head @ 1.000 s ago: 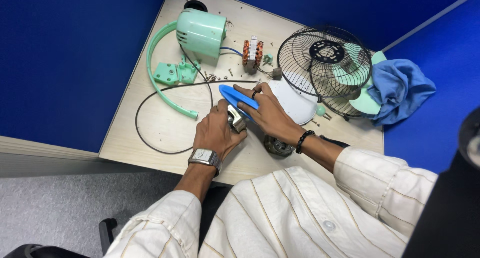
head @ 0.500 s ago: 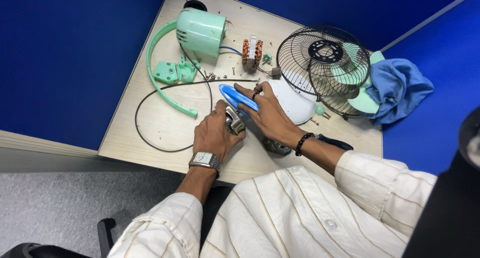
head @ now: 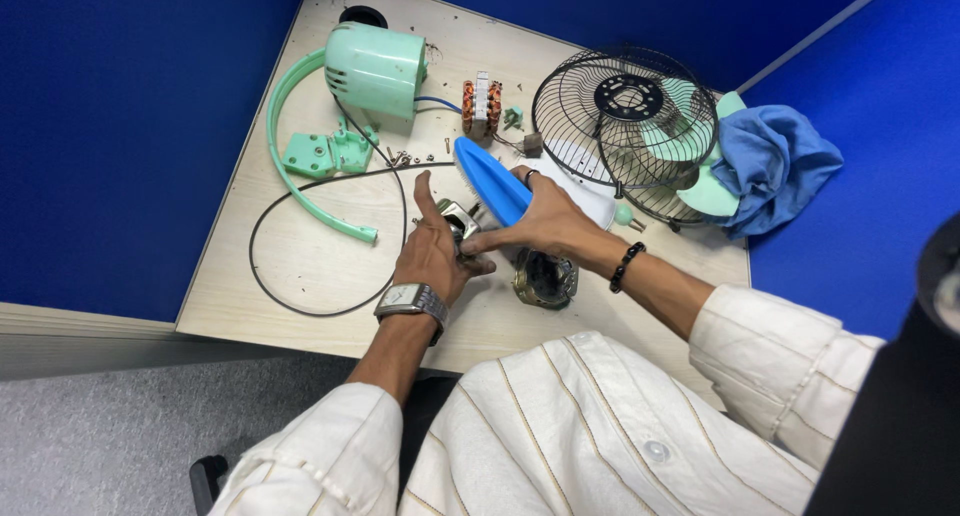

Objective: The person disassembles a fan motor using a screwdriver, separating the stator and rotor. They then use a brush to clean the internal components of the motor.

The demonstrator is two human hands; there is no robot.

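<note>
Hands meet at mid-desk: left hand (head: 432, 261) clamps a small metal part (head: 458, 219), right hand (head: 545, 221) grips a blue fan blade (head: 492, 181) touching it. Both lie left of the wire fan guard (head: 625, 126); a metal motor casing (head: 545, 276) sits below-left of the guard.

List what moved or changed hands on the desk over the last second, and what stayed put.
Little has changed. The left hand still grips the small metal part, with its thumb now raised. The right hand still holds the blue-handled tool against that part; the handle looks slightly shifted. Nothing was picked up or let go. The round metal motor part, green motor housing, wire fan guard, black cable and blue cloth stayed in place.
</note>
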